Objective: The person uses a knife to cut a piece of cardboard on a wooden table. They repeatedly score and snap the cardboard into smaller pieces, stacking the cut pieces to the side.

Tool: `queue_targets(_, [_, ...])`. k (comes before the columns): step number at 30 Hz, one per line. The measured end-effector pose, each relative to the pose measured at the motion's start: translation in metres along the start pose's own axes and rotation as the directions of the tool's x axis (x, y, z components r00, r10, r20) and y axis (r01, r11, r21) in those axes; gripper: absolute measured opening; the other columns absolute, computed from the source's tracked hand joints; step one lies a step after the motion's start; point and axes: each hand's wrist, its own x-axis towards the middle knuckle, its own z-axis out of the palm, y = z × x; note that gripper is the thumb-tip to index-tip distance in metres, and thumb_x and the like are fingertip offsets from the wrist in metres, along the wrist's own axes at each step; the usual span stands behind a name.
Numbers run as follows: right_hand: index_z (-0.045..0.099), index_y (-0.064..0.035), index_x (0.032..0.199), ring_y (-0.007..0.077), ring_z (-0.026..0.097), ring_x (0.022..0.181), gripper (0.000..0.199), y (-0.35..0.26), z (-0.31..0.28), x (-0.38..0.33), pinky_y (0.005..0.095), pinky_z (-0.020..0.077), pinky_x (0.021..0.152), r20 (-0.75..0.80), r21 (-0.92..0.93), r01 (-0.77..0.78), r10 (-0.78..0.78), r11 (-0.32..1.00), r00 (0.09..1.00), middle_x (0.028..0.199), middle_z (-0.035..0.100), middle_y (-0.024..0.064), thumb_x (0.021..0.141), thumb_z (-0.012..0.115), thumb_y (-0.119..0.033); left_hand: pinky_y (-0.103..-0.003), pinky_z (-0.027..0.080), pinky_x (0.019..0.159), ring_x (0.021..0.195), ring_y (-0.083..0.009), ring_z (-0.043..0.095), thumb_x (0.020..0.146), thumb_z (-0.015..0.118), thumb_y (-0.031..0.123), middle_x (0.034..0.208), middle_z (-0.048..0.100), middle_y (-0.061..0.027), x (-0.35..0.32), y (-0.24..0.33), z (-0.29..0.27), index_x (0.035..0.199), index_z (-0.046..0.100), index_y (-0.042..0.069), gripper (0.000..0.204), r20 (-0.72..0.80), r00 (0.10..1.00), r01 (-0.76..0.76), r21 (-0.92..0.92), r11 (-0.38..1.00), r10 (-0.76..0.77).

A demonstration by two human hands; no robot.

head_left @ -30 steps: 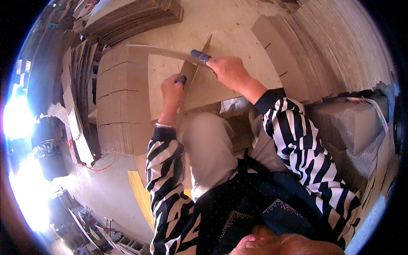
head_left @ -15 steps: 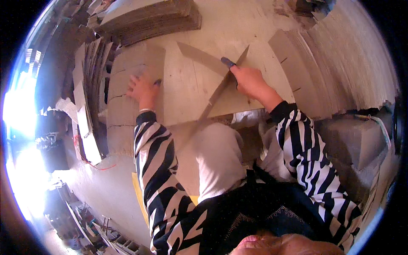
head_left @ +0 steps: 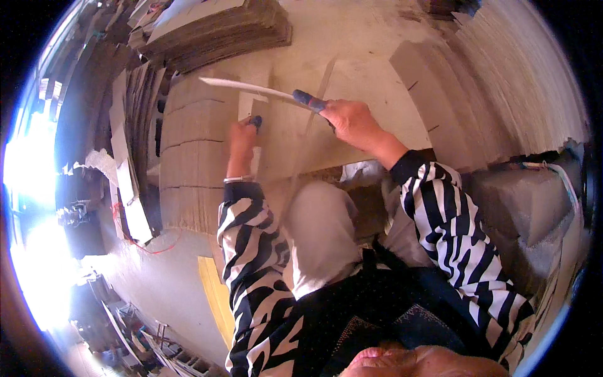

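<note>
In the head view, a long pale blade point(head_left: 248, 88) with a blue handle point(head_left: 309, 100) is held by the right hand point(head_left: 355, 122), the fingers clenched around the handle. The blade is stretched to the left of this hand, above the flat cardboard sheet point(head_left: 352, 94). The left hand point(head_left: 242, 135) is pressed on the sheet just below the blade, its fingers closed on a small blue object point(head_left: 255, 120). A stack of cardboard point(head_left: 191, 157) is seen just left of the left hand. Another pile point(head_left: 220, 31) lies beyond the blade.
</note>
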Motion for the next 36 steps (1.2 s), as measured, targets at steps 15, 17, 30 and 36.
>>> queue_targets(15, [0.057,-0.0156,0.115,0.0335,0.065,0.078,0.038,0.015,-0.015,-0.009,0.048,0.0502,0.06,0.341,-0.228,-0.209,0.279,0.951,0.898,0.086,0.064,0.0115,0.079,0.057,-0.006,-0.036,0.047,0.069,0.078,-0.0271,0.062,0.086,0.054,0.013,0.08,0.066,-0.015,-0.018,0.044,0.008,0.101,0.068,0.0,0.024,0.283,0.95,-0.17,0.115,0.979,0.132])
queue_targets(17, [0.057,-0.0148,0.114,0.0344,0.065,0.079,0.037,0.018,-0.024,-0.007,0.0487,0.05,0.062,0.287,-0.253,-0.261,0.33,0.931,0.899,0.087,0.065,0.0119,0.078,0.058,-0.005,-0.041,0.047,0.072,0.082,-0.0359,0.062,0.086,0.055,0.017,0.082,0.065,-0.0217,-0.014,0.046,-0.015,0.1,0.067,0.0,0.025,0.143,0.96,-0.279,0.395,0.875,0.241])
queue_targets(30, [0.035,-0.0144,0.145,0.0346,0.054,0.112,0.084,0.035,-0.151,-0.086,0.0489,0.0429,0.089,-0.12,-0.449,-0.571,0.588,0.687,0.8,0.122,0.056,0.0168,0.074,0.078,-0.027,-0.036,0.043,0.098,0.117,-0.0245,0.055,0.1,0.041,0.022,0.127,0.058,-0.0167,-0.224,-0.04,-0.098,0.141,0.044,0.004,0.045,-0.236,0.948,-0.251,-0.136,0.958,0.214])
queue_targets(36, [0.032,-0.0146,0.146,0.0318,0.047,0.124,0.083,0.073,-0.156,-0.177,0.0542,0.0362,0.097,-0.119,-0.601,-0.597,0.68,0.531,0.724,0.131,0.051,0.0144,0.075,0.075,-0.021,-0.034,0.04,0.099,0.115,-0.0252,0.053,0.102,0.042,0.03,0.136,0.049,-0.0161,-0.204,-0.047,0.003,0.138,0.045,0.002,0.045,-0.365,0.926,-0.304,-0.559,0.771,0.1])
